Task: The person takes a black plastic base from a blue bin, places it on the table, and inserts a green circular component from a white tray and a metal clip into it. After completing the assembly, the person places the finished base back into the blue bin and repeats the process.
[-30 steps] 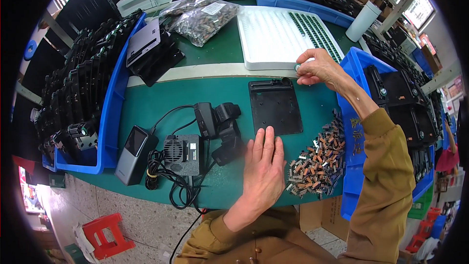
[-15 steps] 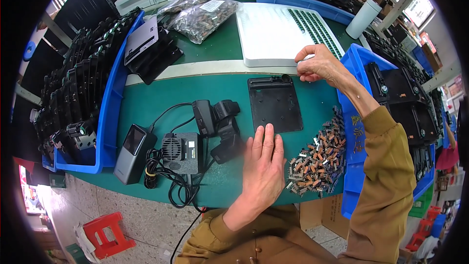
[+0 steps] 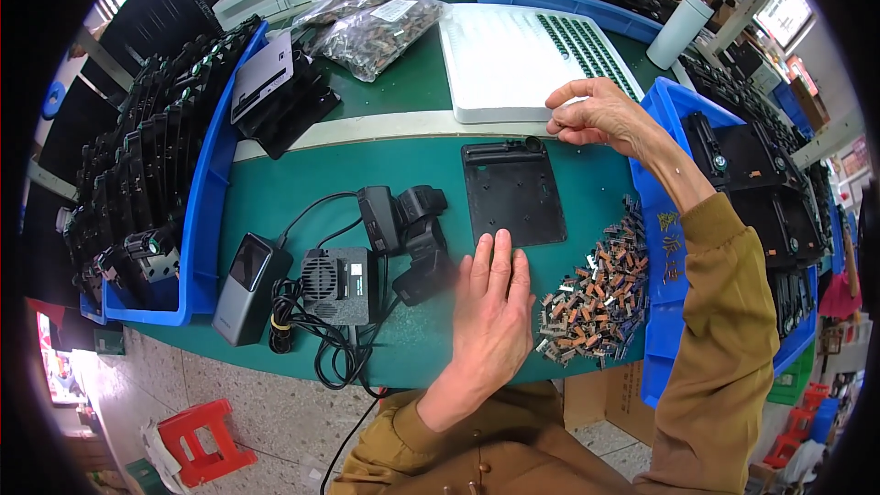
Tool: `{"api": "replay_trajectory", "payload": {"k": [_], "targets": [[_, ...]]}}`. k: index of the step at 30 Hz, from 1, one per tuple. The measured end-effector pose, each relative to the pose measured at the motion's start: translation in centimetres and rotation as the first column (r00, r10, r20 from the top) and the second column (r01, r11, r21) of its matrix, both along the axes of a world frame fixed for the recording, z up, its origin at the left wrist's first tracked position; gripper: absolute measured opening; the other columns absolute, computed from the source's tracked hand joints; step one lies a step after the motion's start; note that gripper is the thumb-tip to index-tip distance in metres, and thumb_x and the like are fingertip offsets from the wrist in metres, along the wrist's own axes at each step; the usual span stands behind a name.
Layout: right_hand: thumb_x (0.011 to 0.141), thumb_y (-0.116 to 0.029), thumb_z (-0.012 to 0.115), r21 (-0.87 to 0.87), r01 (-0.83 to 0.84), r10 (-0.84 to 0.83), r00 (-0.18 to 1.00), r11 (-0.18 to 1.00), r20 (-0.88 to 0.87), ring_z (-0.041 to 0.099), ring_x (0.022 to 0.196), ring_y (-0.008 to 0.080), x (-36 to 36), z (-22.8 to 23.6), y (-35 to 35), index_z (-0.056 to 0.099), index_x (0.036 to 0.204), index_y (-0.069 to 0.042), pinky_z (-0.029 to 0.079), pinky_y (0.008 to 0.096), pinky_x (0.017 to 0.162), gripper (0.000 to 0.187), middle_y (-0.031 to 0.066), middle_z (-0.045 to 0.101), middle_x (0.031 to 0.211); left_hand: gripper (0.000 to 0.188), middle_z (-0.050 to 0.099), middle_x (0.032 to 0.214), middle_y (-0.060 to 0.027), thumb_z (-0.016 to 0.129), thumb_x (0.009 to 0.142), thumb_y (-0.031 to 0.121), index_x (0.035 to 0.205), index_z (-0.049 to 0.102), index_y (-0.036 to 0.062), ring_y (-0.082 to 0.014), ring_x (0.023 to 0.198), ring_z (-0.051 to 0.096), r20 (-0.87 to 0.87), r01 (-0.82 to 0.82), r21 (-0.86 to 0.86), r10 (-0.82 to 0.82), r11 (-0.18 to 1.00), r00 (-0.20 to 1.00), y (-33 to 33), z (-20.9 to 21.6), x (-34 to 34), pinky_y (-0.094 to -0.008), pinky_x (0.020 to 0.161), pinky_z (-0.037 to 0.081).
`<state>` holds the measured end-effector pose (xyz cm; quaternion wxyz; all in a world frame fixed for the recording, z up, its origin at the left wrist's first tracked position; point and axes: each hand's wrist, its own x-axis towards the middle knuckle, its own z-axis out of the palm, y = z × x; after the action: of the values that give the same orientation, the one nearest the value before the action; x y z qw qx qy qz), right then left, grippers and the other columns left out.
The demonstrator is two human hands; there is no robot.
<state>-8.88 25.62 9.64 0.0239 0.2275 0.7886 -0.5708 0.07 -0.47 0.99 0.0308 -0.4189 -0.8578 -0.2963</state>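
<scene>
A flat black plastic plate (image 3: 515,197) with a raised bar along its far edge lies on the green mat. My left hand (image 3: 493,316) rests palm down, fingers stretched, its fingertips at the plate's near edge. Farther off, my right hand (image 3: 600,117) hovers at the near right corner of a white tray (image 3: 500,64) that holds rows of small green parts. Its thumb and fingers are pinched together; whatever is between them is hidden. A heap of small brown and grey slide-switch-like components (image 3: 596,298) lies right of my left hand.
Blue bins (image 3: 206,220) of black parts stand at the left, and another blue bin (image 3: 665,247) lies under my right forearm. A power bank (image 3: 247,289), a fan-vented box (image 3: 337,284) and tangled cables occupy the left mat. Bagged components (image 3: 380,37) lie at the back.
My right hand has shifted slightly left and up along the white tray's corner, its fingers still pinched. The left hand stays flat by the plate. The whole view has moved a little.
</scene>
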Motion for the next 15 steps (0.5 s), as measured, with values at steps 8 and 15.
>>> {"api": "replay_trajectory", "payload": {"k": [8,15], "targets": [[0.078,0.004,0.064,-0.033,-0.004,0.004,1.0,0.999,-0.021,0.068,0.084,0.0164,0.4,1.1,1.2,0.06,0.109,0.006,0.06,0.0218,0.069,0.031,0.0156,0.068,0.096,0.05,0.036,0.146,-0.024,0.064,0.083,0.008,0.129,0.05,-0.0071,-0.0413,0.136,0.033,-0.01,0.007,0.013,-0.007,1.0,1.0,0.6,0.0,-0.2,-0.0534,0.11,0.029],[0.073,0.008,0.071,-0.312,-0.408,0.372,0.912,0.858,-0.171,0.069,0.076,0.0194,1.3,2.9,-1.6,0.06,0.1,0.0,0.056,0.0282,0.07,0.03,0.0191,0.071,0.095,0.053,0.036,0.146,-0.0233,0.067,0.08,0.012,0.128,0.051,-0.0059,-0.0398,0.136,0.033,0.009,-0.004,-0.037,0.005,0.999,1.0,0.0,0.2,-0.1,-0.0528,0.11,0.029]]}}
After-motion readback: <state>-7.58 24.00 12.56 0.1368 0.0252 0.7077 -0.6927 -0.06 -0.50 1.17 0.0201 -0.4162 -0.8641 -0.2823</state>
